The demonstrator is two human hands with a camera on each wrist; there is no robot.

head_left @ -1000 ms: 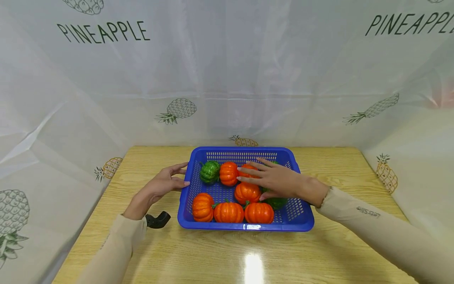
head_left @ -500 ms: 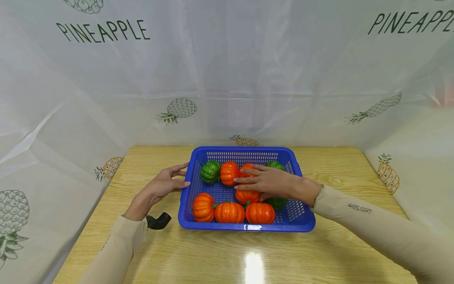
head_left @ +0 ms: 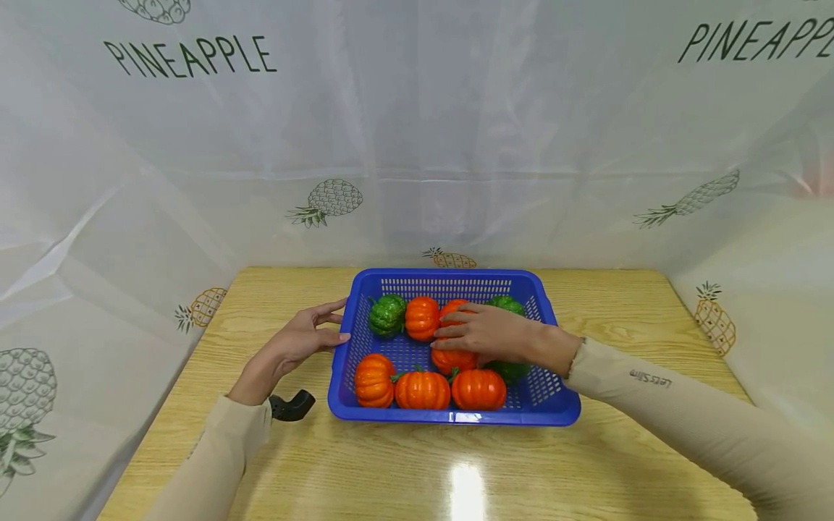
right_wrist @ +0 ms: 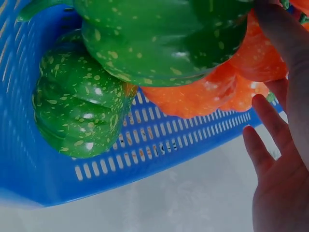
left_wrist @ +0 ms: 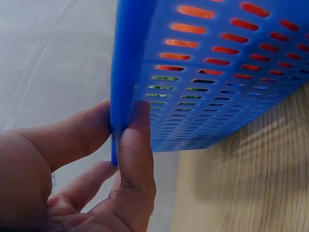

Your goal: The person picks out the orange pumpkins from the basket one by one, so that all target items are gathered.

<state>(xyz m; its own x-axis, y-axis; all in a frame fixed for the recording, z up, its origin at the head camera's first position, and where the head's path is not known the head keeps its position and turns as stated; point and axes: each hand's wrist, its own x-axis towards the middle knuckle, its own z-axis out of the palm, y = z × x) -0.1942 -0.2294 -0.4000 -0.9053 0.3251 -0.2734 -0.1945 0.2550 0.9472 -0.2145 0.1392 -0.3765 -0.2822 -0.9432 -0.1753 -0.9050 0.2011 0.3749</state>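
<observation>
A blue perforated plastic basket [head_left: 521, 417] holds several orange and green model pumpkins. My left hand [head_left: 301, 339] pinches the basket's left rim; in the left wrist view the thumb and fingers [left_wrist: 135, 164] lie on either side of it. Over the middle of the basket, my right hand [head_left: 491, 333] grips an orange pumpkin [head_left: 451, 360], partly covering it. In the right wrist view, that orange pumpkin [right_wrist: 258, 50] sits between thumb and fingers, while two fingers extend apart from it. Green speckled pumpkins [right_wrist: 161, 41] lie beside the hand.
Three orange pumpkins [head_left: 422, 391] line the basket's near side. Toward the back left are a green pumpkin [head_left: 387, 315] and an orange one [head_left: 422, 318]. The basket stands on a wooden table [head_left: 378, 470], with pineapple-printed sheeting [head_left: 456, 145] behind and at the sides.
My right hand has moved slightly left and down, and its fingers have curled round the orange pumpkin. The left hand stays on the rim.
</observation>
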